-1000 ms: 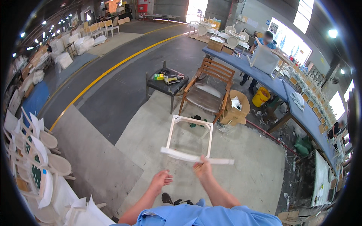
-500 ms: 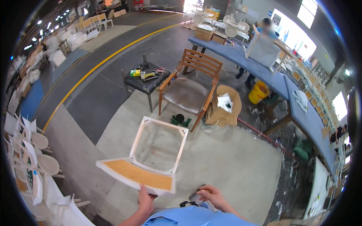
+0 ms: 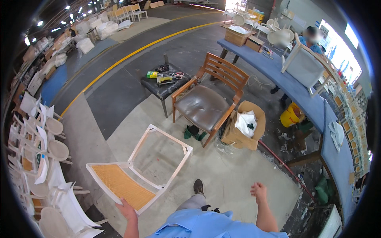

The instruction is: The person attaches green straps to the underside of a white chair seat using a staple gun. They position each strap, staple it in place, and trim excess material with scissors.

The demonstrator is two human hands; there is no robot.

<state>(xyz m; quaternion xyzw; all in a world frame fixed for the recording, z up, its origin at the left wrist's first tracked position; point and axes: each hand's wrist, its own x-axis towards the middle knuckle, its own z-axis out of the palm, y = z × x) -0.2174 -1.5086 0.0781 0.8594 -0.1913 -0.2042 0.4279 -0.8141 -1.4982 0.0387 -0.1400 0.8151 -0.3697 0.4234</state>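
The pale wooden chair frame [image 3: 177, 169] is on the near left side of the brown wooden armchair [image 3: 204, 107], apart from it, with its open, seatless square toward the armchair and its cane panel [image 3: 123, 184] on the side away from it. Whether any part rests on the floor [image 3: 234, 174], I can't tell from here. The left hand [image 3: 126, 207] has hold of the panel's outer edge, the edge farthest from the armchair. The right hand [image 3: 260, 192] is empty, its fingers loosely bent, on the near right side of the armchair and well away from the frame.

To my eye the step in hand is simply managing the frame with one hand, and the grip sits at one end of a long, awkward shape. A next move would seem to call for a firm left hold, so the open square doesn't swing into the armchair, and for the right hand to come across to a bare rail if the piece is to be turned or lowered squarely.

Farther out, a black low seat [image 3: 168, 90] with scissors [image 3: 178, 74] on it stands left of the armchair. A cardboard box [image 3: 256, 137] is just to its right, and past that a yellow bucket [image 3: 289, 116]. Behind and to the right of the armchair runs a blue worktop [image 3: 270, 65], with a co-worker [image 3: 313, 47] on its far side.
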